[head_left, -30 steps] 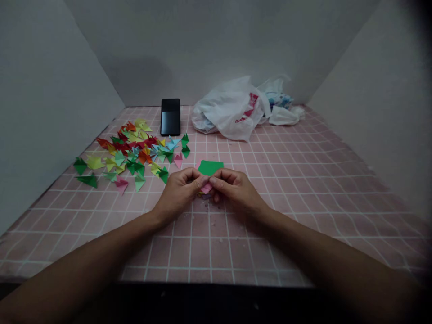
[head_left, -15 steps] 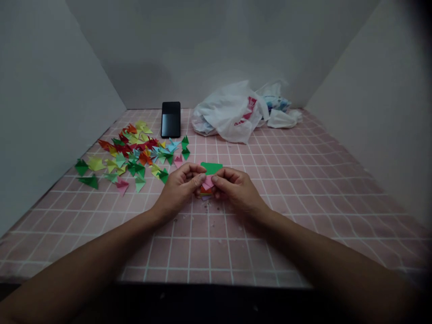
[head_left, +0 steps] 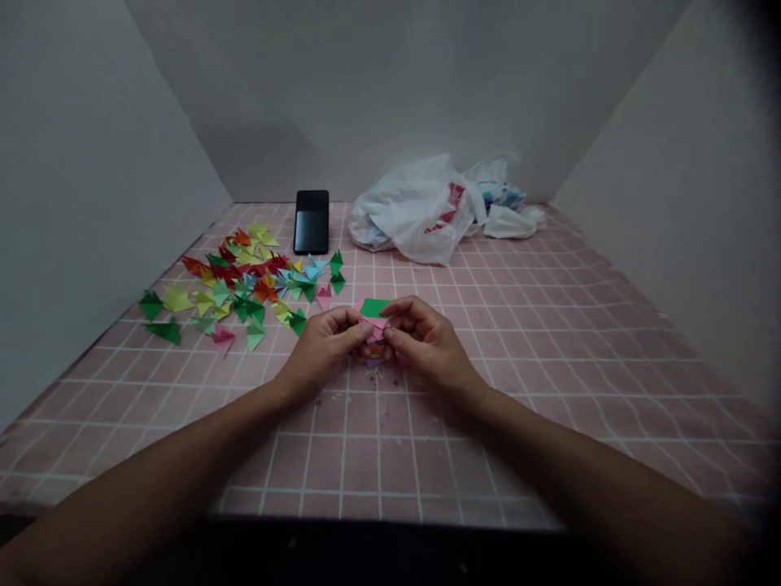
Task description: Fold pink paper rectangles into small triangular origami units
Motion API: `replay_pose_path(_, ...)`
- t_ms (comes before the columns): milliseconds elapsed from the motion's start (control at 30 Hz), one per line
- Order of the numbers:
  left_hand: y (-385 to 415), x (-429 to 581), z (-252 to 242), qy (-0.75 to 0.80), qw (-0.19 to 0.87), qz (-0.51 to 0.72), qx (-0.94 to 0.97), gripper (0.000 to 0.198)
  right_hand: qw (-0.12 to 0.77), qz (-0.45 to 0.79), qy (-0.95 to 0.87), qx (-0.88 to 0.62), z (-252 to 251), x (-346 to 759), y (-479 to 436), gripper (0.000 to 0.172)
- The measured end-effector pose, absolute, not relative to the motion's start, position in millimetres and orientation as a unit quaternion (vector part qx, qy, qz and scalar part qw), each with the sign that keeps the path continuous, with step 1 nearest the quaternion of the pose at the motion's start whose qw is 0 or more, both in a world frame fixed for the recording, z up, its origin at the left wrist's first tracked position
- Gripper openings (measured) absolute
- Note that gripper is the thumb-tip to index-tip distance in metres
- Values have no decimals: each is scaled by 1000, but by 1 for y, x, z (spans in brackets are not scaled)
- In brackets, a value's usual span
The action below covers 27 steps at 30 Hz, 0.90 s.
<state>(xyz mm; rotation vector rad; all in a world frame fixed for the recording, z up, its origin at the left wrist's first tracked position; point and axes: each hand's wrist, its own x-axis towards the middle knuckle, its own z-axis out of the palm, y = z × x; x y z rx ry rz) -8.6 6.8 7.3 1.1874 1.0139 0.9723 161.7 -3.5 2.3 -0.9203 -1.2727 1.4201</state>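
The left hand (head_left: 323,346) and right hand (head_left: 424,342) meet over a pink, white-gridded bench (head_left: 549,391), their fingers clamped on a folded paper bundle (head_left: 377,332) of crisp pink and green sheets at centre. Pointed paper triangles (head_left: 237,281) in many colours lie scattered to the left. Farther back stand a flat black phone (head_left: 311,222) and a crumpled white plastic bag (head_left: 415,216).
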Motion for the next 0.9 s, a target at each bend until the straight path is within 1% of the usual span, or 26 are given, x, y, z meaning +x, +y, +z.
replay_pose_path(300,6,-9,8,433,609,408,525,22,502,459,-608,-410,-2,165,-3,1)
replay_pose_path(467,5,-9,6,418,632,405,513,21,506,418,-639,-401,-2,166,-5,7)
replay_pose_path(800,1,-6,12,428,662,412,457,18,495,337,-705,-379,3,171,-5,15)
replay_pose_path(900,1,-7,13,425,663,419,453,18,494,330,-709,-380,5,170,-6,15)
